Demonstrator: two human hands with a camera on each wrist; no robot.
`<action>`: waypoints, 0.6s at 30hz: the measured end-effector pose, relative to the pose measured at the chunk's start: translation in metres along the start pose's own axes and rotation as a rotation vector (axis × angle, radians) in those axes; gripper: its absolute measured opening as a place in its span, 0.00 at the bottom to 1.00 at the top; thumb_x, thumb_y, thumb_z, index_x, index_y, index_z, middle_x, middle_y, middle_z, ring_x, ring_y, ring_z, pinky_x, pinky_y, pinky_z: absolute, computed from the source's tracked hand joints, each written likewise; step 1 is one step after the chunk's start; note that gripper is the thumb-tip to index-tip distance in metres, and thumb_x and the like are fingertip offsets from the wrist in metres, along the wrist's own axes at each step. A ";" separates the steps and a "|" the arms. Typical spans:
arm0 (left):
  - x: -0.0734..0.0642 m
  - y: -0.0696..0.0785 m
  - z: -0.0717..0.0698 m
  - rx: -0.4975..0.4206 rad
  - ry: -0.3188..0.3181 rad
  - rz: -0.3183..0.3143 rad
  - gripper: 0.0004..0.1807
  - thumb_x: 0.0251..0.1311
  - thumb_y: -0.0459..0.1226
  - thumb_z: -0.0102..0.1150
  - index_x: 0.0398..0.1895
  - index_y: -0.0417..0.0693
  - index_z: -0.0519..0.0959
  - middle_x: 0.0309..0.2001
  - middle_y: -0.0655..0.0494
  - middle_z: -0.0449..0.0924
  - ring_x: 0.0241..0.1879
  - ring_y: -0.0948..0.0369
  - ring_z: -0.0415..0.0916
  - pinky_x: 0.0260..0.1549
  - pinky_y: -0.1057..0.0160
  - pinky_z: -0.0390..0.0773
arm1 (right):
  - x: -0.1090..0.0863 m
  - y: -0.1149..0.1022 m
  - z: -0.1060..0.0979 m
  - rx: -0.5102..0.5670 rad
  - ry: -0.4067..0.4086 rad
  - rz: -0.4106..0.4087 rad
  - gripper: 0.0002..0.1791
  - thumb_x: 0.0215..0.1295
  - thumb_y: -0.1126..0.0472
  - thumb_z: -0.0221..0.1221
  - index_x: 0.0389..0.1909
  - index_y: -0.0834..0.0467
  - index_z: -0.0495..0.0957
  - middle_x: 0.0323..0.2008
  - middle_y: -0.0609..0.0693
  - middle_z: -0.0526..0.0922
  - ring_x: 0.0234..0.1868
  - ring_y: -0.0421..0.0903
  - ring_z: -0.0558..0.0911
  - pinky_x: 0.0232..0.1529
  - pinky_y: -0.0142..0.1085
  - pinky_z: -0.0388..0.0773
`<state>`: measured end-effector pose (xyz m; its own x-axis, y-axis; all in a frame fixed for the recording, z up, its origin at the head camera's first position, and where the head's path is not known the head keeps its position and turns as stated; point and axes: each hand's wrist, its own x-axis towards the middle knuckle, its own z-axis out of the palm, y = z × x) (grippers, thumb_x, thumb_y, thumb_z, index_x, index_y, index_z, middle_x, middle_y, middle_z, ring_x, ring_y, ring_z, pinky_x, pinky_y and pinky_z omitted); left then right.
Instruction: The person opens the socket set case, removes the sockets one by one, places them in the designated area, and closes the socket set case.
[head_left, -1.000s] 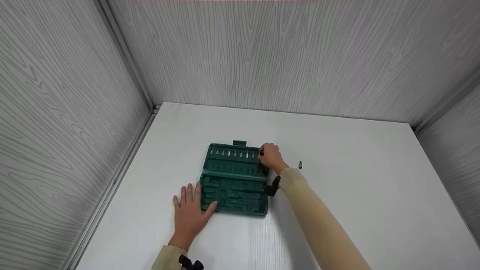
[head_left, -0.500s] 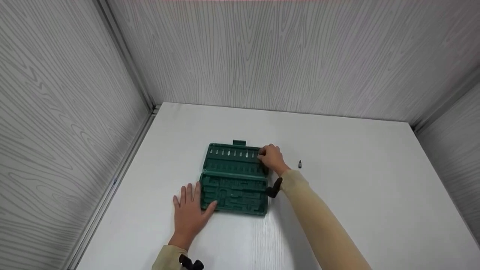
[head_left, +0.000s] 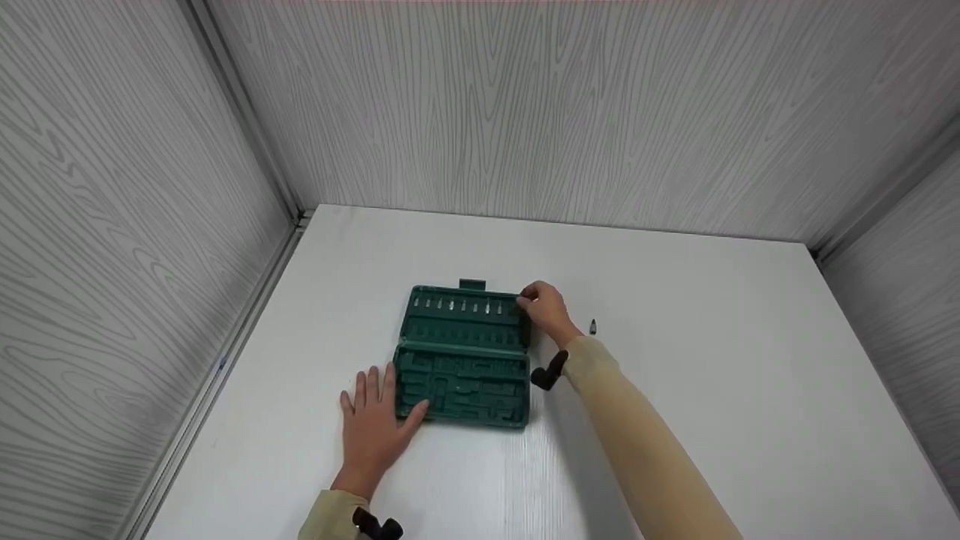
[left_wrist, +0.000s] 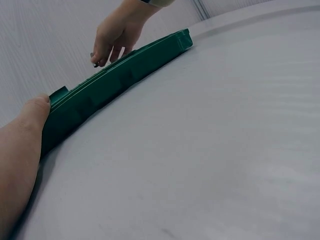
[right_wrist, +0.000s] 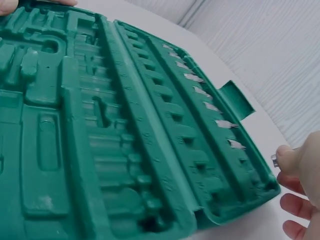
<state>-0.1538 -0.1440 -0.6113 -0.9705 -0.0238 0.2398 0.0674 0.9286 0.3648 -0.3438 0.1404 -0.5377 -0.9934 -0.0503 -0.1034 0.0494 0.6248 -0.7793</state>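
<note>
A green plastic bit case (head_left: 463, 347) lies unfolded on the white table. Several metal screwdriver bits (right_wrist: 193, 77) stand in a row of slots in its far half; the near half has moulded recesses. My left hand (head_left: 373, 439) lies with spread fingers against the case's left side, its thumb on the front edge. At the far right corner of the case, my right hand (head_left: 549, 311) pinches a small metal screwdriver bit (right_wrist: 274, 160) between thumb and finger, just outside the rim in the right wrist view. Another bit (head_left: 592, 327) lies loose on the table, right of that hand.
A green latch flap (right_wrist: 237, 100) sticks out from the far edge of the case. Wood-grained panels (head_left: 495, 112) rise behind the table (head_left: 712, 360) and at both sides.
My right hand has shifted slightly right and away from the bit row, relative to the case. The left hand stays against the case. The whole head view has shifted a little.
</note>
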 end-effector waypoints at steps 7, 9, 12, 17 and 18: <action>0.003 -0.001 -0.002 0.001 0.017 0.004 0.50 0.56 0.69 0.39 0.72 0.45 0.52 0.69 0.38 0.52 0.69 0.43 0.44 0.60 0.36 0.40 | -0.003 0.005 -0.016 0.040 -0.032 0.006 0.10 0.65 0.61 0.56 0.43 0.62 0.75 0.42 0.56 0.76 0.41 0.49 0.74 0.41 0.40 0.73; 0.002 -0.002 0.000 -0.002 0.020 0.004 0.50 0.55 0.69 0.40 0.72 0.45 0.53 0.69 0.37 0.52 0.69 0.42 0.44 0.60 0.36 0.41 | -0.005 0.010 -0.021 0.046 -0.029 -0.003 0.09 0.65 0.61 0.57 0.42 0.62 0.75 0.41 0.56 0.76 0.41 0.49 0.74 0.41 0.40 0.73; 0.001 -0.003 0.002 -0.006 0.020 0.000 0.50 0.55 0.70 0.41 0.72 0.45 0.53 0.69 0.37 0.52 0.69 0.42 0.44 0.60 0.35 0.41 | -0.009 0.017 -0.029 0.063 -0.017 -0.015 0.09 0.64 0.61 0.57 0.41 0.63 0.76 0.41 0.56 0.76 0.42 0.49 0.74 0.42 0.40 0.72; 0.002 -0.002 0.003 -0.006 0.018 0.002 0.50 0.55 0.69 0.41 0.72 0.45 0.52 0.69 0.37 0.52 0.69 0.42 0.43 0.60 0.35 0.41 | -0.013 0.027 -0.048 0.087 0.004 -0.007 0.10 0.65 0.62 0.57 0.42 0.64 0.75 0.41 0.57 0.76 0.42 0.50 0.73 0.43 0.40 0.71; 0.003 -0.002 0.003 -0.006 0.020 0.005 0.50 0.55 0.69 0.41 0.72 0.45 0.52 0.69 0.37 0.52 0.69 0.42 0.43 0.60 0.35 0.41 | -0.014 0.029 -0.053 0.084 0.007 -0.007 0.10 0.65 0.62 0.56 0.43 0.64 0.75 0.41 0.57 0.75 0.42 0.50 0.73 0.42 0.39 0.71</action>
<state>-0.1573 -0.1446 -0.6135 -0.9655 -0.0264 0.2591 0.0736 0.9266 0.3688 -0.3343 0.2005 -0.5262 -0.9944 -0.0490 -0.0940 0.0509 0.5572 -0.8288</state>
